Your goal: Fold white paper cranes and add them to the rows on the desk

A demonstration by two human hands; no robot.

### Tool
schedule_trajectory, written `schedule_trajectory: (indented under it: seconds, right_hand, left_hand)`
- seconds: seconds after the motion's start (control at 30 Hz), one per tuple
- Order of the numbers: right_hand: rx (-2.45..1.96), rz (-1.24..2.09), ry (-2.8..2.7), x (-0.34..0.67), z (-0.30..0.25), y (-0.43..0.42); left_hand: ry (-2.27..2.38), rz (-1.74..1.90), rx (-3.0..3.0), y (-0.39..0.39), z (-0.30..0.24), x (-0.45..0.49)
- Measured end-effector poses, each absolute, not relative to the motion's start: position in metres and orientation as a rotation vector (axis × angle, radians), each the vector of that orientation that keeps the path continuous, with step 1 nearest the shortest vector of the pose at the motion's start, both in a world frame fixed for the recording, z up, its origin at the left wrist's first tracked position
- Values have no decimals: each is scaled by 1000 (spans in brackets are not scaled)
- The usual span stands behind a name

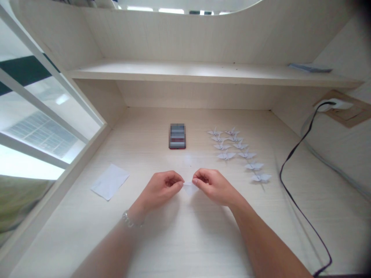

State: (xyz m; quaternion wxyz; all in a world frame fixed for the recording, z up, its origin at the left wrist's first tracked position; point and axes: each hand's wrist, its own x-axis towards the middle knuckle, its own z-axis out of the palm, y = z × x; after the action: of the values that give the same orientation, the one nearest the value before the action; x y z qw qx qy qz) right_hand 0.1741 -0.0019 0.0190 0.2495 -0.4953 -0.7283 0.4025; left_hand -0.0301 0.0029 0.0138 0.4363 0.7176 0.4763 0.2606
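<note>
1. So, head view: pale wood-grain desk under a shelf, window left, black cable right; paper cranes in rows, loose white sheet.
2. Left hand and right hand half-curled, fingertips pinching a small white paper piece mid-desk.
3. Its folds hidden by fingers; dark phone-like object pixelated.

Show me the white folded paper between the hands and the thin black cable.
White folded paper [189, 188], head view, its middle.
Thin black cable [280, 175], head view, its bend.
</note>
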Motion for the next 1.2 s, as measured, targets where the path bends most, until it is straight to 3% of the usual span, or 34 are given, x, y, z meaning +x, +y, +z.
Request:
schedule_trajectory:
  seconds: [0.3, 0.7, 0.87, 1.2]
  right_hand:
    - [-1356, 1129, -1957, 179, 21, -1]
    - [-1315, 1094, -1776, 159, 16, -5]
    - [-1338, 1083, -1845, 152, 12, -7]
    - [-1369, 1361, -1663, 159, 1, -2]
  left_hand:
    - [1182, 585, 1840, 5, 17, -39]
    - [1220, 941, 1406, 2, 3, -17]
    - [1201, 840, 1565, -2, 1, -14]
    - [1281, 891, 1336, 11, 5, -30]
